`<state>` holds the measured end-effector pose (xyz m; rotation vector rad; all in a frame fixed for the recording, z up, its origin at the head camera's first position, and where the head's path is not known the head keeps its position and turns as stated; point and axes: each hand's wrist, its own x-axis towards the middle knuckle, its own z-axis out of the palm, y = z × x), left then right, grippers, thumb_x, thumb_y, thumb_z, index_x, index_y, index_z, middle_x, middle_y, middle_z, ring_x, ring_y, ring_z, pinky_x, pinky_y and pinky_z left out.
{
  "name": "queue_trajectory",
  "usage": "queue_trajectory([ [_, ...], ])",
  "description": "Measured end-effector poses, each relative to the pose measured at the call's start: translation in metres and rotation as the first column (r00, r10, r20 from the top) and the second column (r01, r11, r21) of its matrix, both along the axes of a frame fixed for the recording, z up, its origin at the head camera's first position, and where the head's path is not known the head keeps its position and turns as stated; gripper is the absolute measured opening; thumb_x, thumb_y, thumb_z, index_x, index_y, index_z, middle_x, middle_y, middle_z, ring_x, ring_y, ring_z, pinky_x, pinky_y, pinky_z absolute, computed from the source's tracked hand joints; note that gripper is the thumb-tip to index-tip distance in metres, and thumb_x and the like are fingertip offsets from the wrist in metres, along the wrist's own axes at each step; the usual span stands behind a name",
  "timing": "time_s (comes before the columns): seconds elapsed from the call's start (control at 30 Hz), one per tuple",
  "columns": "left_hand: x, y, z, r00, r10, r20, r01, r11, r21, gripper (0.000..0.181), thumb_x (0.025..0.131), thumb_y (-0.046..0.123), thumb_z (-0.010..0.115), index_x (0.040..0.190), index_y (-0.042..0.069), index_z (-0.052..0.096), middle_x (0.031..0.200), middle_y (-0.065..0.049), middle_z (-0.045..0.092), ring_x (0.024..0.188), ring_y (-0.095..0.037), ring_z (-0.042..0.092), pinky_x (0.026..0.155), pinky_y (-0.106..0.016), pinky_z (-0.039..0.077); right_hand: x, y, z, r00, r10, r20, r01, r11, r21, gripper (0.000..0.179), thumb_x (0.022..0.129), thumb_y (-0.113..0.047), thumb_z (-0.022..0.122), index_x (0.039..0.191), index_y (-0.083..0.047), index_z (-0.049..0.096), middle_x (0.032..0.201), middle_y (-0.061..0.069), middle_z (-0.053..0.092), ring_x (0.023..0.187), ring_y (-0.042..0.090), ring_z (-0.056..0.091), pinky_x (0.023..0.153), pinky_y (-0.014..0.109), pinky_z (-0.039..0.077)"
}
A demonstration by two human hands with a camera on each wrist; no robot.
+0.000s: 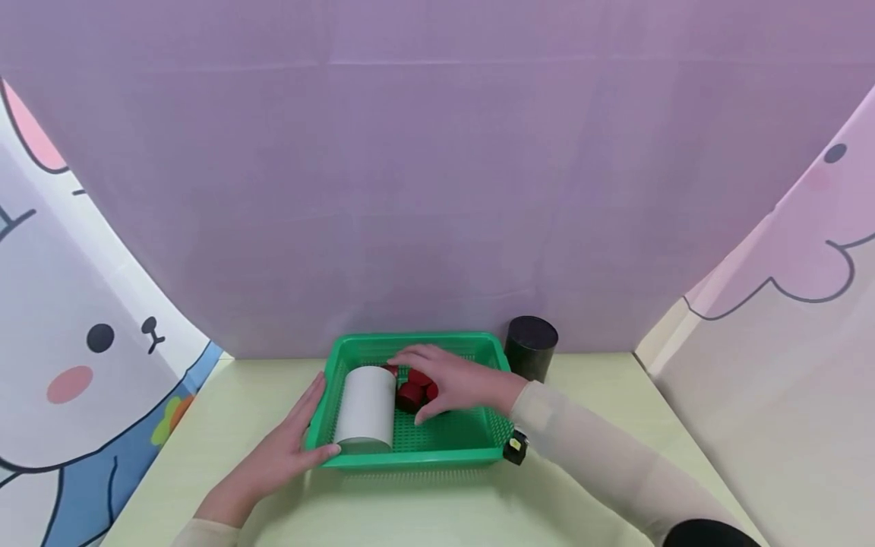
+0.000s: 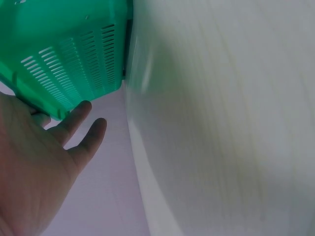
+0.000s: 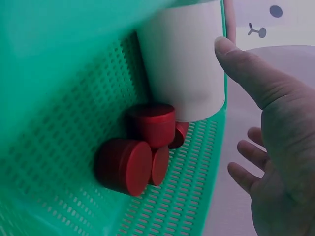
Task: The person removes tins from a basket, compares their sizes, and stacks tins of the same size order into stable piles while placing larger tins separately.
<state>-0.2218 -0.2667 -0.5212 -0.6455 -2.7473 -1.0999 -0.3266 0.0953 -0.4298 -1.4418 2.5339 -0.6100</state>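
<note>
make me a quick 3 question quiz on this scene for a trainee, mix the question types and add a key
1. Where is the black cylinder relative to the green basket?
(a) inside it
(b) outside it, by its far right corner
(c) underneath it

2. True or false: the right hand is gripping the white cylinder.

3. How many red containers can be counted in the right wrist view?

Key:
1. b
2. False; in the head view the right hand is over the red containers, and it grips nothing.
3. Four
</note>
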Motion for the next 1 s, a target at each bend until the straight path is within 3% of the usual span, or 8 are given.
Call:
queue_trajectory([
  [0.37,0.002,0.002,0.005,1.0,-0.02,-0.015,0.02,1.0,0.011,0.111,0.1,0.041,0.083,0.178,0.008,0.012,0.186,-0.014,0.009,0.164,-0.053,0.02,0.117,-0.074,0.036,-0.026,-0.023,0.002,0.995,0.097,-0.03,-0.095,0.994,0.052,0.103,0.089,-0.049,0.093,0.173,-0.029,0.037,0.175,-0.009,0.035,0.161,0.019,0.032,0.123,0.045,0.044],
  [0.7,0.001,0.003,0.004,1.0,-0.007,-0.012,0.007,1.0,0.004,0.111,0.102,0.046,0.081,0.179,0.011,0.009,0.186,-0.011,0.008,0.164,-0.052,0.02,0.117,-0.073,0.036,-0.026,-0.045,-0.006,0.985,0.165,-0.052,-0.16,0.982,0.096,0.108,0.086,-0.039,0.098,0.174,-0.032,0.036,0.18,-0.002,0.031,0.164,0.019,0.03,0.125,0.04,0.041],
  [1.0,0.002,0.003,0.005,1.0,-0.011,-0.008,0.011,1.0,0.013,0.11,0.101,0.042,0.082,0.179,0.011,0.011,0.186,-0.009,0.007,0.164,-0.054,0.021,0.117,-0.076,0.036,-0.025,-0.056,-0.013,0.972,0.222,-0.082,-0.208,0.966,0.153,0.109,0.087,-0.042,0.095,0.175,-0.034,0.032,0.18,-0.007,0.03,0.164,0.016,0.028,0.127,0.041,0.038],
])
